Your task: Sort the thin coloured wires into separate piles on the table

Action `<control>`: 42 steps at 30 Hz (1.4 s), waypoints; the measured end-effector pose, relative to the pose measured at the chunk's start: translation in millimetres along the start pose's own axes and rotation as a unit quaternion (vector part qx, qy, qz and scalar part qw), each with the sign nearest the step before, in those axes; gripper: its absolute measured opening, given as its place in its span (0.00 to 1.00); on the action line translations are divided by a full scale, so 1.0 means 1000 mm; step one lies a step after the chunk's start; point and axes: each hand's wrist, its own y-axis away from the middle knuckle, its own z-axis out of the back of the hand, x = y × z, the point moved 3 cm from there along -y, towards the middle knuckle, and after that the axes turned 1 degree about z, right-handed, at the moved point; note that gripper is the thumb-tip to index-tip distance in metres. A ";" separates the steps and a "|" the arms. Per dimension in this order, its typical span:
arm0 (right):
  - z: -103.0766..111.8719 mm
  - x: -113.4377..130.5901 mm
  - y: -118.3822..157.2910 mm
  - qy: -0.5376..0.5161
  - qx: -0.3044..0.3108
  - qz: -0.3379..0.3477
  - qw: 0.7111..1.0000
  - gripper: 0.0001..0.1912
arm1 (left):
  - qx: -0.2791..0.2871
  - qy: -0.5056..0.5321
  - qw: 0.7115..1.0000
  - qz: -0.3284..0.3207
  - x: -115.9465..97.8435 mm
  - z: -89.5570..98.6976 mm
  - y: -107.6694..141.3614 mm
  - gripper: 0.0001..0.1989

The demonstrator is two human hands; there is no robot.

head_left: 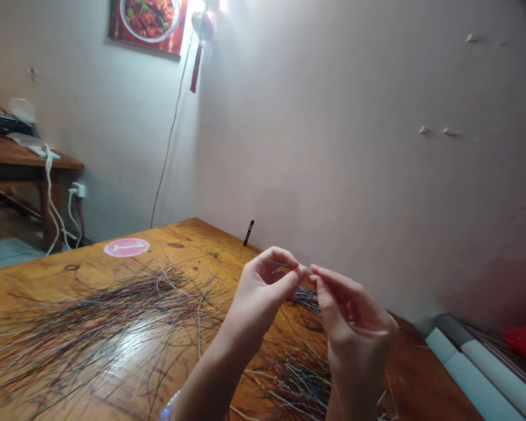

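My left hand [272, 280] and my right hand [355, 316] are raised over the wooden table, fingertips almost meeting. Between thumb and index finger, my left hand pinches a thin green wire [275, 261], which trails off to the left above the table. The right fingers are pinched together close to the wire's end, which is hardly visible between the fingertips. A large bundle of thin multicoloured wires [114, 310] lies spread to the left of my hands. Another pile of wires [300, 374] lies below them, and a smaller bundle [307, 299] is partly hidden behind my hands.
The wooden table [188, 240] meets the wall at its back edge. A black marker [248, 233] is at that edge, and a pink round sticker [127, 247] marks the far left. White cables [50, 199] hang from a second table [48, 156]. Pale panels [469, 362] are at right.
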 end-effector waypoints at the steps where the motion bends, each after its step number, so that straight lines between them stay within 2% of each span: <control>1: 0.000 0.001 0.000 -0.001 -0.003 -0.001 1.000 0.11 | 0.001 -0.001 1.000 0.000 0.000 0.000 0.000 0.08; 7: 0.002 0.000 0.000 -0.051 -0.019 -0.052 0.997 0.06 | 0.007 -0.003 1.000 0.005 -0.002 -0.002 0.000 0.09; 11: 0.001 -0.006 -0.001 -0.134 -0.022 -0.126 0.983 0.05 | 0.007 -0.003 1.000 0.005 -0.001 -0.003 0.001 0.09; 15: -0.001 -0.009 -0.001 -0.216 0.009 -0.196 0.956 0.08 | 0.003 0.002 1.000 0.005 -0.001 -0.003 0.001 0.10; 18: -0.001 -0.009 -0.001 -0.256 0.038 -0.219 0.941 0.08 | 0.009 0.014 1.000 0.002 -0.002 -0.002 0.001 0.10; 28: -0.005 0.002 -0.003 -0.238 0.091 -0.186 0.949 0.08 | 0.010 0.036 0.999 0.010 -0.002 0.000 0.000 0.08; 33: -0.004 -0.005 -0.005 -0.228 0.124 -0.143 0.955 0.09 | 0.005 0.028 1.000 0.007 -0.004 0.001 0.000 0.07; 37: -0.002 -0.006 -0.004 -0.228 0.114 -0.142 0.956 0.09 | 0.010 0.025 1.000 0.006 -0.004 0.001 0.000 0.07; 42: -0.005 0.005 -0.003 -0.227 0.092 -0.169 0.955 0.06 | 0.018 0.019 1.000 0.002 0.000 0.000 0.001 0.08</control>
